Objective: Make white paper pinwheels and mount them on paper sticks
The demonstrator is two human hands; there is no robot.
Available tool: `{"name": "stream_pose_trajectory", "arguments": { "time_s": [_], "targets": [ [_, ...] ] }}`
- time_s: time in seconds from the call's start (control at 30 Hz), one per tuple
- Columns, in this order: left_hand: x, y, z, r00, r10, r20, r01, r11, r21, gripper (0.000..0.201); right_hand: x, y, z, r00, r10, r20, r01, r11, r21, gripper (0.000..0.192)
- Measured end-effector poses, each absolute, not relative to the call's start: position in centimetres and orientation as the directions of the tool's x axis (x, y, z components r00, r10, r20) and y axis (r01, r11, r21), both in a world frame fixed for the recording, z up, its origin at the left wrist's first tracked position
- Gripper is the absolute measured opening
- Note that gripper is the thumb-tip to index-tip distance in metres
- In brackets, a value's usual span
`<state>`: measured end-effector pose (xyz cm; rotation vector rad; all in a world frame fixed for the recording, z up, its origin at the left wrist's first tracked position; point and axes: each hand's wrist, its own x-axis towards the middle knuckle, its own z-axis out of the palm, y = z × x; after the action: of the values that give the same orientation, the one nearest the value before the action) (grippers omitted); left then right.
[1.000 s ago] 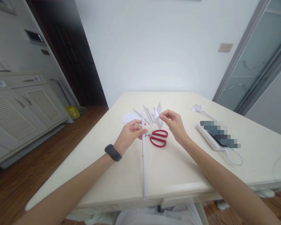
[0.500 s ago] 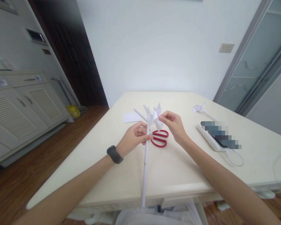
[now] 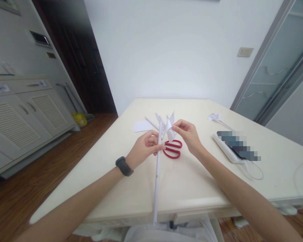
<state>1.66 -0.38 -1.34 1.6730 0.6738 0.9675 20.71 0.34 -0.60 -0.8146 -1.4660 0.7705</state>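
The left hand (image 3: 143, 148), a dark band on its wrist, is closed around a long white rolled-paper stick (image 3: 157, 174) near its upper end; the stick runs from there down past the near edge of the cream table (image 3: 192, 188). Beyond the hand, toward the far edge, lie a flat white paper sheet (image 3: 141, 126) and a few thin white paper rolls (image 3: 158, 119). At the stick's top sits a white folded-paper pinwheel (image 3: 169, 127) — the right hand (image 3: 188, 134) pinches it between thumb and fingertips. Red-handled scissors (image 3: 173, 149) rest on the table just below both hands. Toward the right edge lie a second small white paper pinwheel (image 3: 214, 116) and a white power strip (image 3: 227, 149) with its cord.
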Motion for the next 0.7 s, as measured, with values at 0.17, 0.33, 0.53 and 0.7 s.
{"name": "stream_pose_trajectory", "arguments": {
  "time_s": [0.17, 0.33, 0.53, 0.7],
  "targets": [
    [1.65, -0.33, -1.52, 0.524, 0.805, 0.277, -0.03, -0.308, 0.951, 0.027, 20.67, 0.41, -0.66, -0.028, 0.846, 0.532, 0.037, 0.533, -0.845, 0.018],
    [1.69, -0.31, -1.63, 0.53, 0.802, 0.275, -0.006, -0.321, 0.947, 0.028, 20.58, 0.33, -0.7, -0.042, 0.85, 0.525, 0.053, 0.527, -0.848, 0.018],
    [1.71, -0.41, -1.62, 0.528, 0.801, 0.28, 0.011, -0.337, 0.942, 0.028, 20.37, 0.37, -0.88, -0.055, 0.855, 0.516, 0.033, 0.518, -0.855, 0.017],
    [1.74, -0.54, -1.64, 0.549, 0.794, 0.262, 0.039, -0.337, 0.941, 0.026, 20.1, 0.49, -1.22, -0.101, 0.873, 0.476, 0.01, 0.48, -0.877, 0.016]
  ]
}}
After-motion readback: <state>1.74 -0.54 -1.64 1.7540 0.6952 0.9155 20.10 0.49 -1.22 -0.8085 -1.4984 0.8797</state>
